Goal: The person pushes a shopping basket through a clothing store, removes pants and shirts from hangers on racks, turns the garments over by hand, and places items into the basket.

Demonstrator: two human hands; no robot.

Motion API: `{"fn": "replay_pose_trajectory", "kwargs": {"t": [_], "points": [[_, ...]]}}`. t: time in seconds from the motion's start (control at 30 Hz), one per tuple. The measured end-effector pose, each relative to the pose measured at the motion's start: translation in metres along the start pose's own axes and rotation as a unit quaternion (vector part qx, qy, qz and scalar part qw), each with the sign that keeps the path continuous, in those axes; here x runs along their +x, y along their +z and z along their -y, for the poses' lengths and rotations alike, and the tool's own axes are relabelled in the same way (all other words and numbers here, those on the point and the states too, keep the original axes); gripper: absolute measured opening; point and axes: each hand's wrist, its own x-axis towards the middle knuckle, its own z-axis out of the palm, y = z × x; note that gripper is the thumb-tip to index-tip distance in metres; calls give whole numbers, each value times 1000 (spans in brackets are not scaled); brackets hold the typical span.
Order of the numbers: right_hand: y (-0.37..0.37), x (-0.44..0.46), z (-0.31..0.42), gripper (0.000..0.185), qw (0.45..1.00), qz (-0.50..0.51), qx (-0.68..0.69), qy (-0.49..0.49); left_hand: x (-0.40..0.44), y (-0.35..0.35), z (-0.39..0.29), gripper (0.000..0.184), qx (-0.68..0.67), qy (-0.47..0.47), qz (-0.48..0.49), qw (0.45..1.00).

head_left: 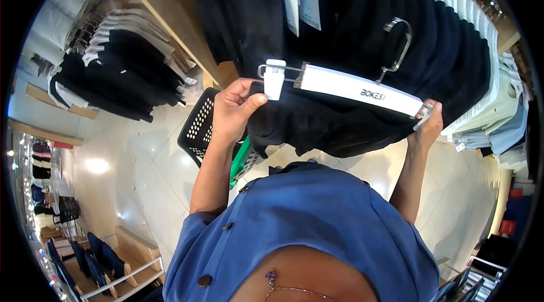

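Note:
A white clip hanger marked BOKESI, with a metal hook pointing up, spans the space between my two hands. Black trousers or a similar dark garment hang below it. At the hanger's left end, my left hand pinches the garment's edge beside the white clip. My right hand is closed round the clip at the other end, its fingers partly hidden by the garment. Just behind, more black garments hang in a row, two with white tags.
A black basket with a green part stands on the tiled floor below my left hand. Black and white tops hang at the left, light green and blue ones at the right. Lower left is a rack with dark jeans.

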Motion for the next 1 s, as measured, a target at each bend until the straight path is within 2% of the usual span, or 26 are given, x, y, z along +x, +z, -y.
{"fn": "replay_pose_trajectory", "kwargs": {"t": [0.1,0.17,0.2,0.3,0.33,0.43,0.53,0.6,0.63,0.67,0.73,0.77,0.87,0.97,1.0], "points": [[-9,-2,4,10,995,86,-42,-22,3,-2,7,15,-27,22,-27,999],[-13,-6,13,21,990,101,-95,-35,7,-4,5,15,-23,63,-17,998],[-15,-6,16,26,990,125,-54,-26,8,-4,4,15,-34,68,-13,997],[-26,-13,29,36,978,207,26,21,13,-1,2,14,-51,28,-6,998],[-31,-15,31,40,976,217,3,19,16,-1,3,14,-54,19,3,998],[-34,-31,50,36,986,164,8,27,24,8,2,15,-52,15,45,998],[-45,-42,72,35,998,49,-38,-19,35,26,-12,16,6,19,103,995],[-54,-47,92,34,997,55,5,-47,44,41,-33,18,147,23,112,983],[-63,-51,99,30,996,51,42,-53,53,48,-38,19,257,165,97,947],[-66,-55,108,28,996,39,38,-71,65,53,-43,20,357,301,79,880],[-79,-63,119,29,995,-8,-21,-102,87,63,-61,25,473,458,67,750],[-80,-66,125,29,993,-22,-37,-109,95,70,-73,30,536,475,64,695],[-77,-69,139,29,987,-59,-86,-123,137,89,-91,43,662,468,65,582],[-64,-69,145,28,974,-109,-129,-150,203,86,-78,61,761,469,40,446],[-65,-67,144,27,976,-96,-120,-153,208,88,-82,60,799,388,84,452]]}}
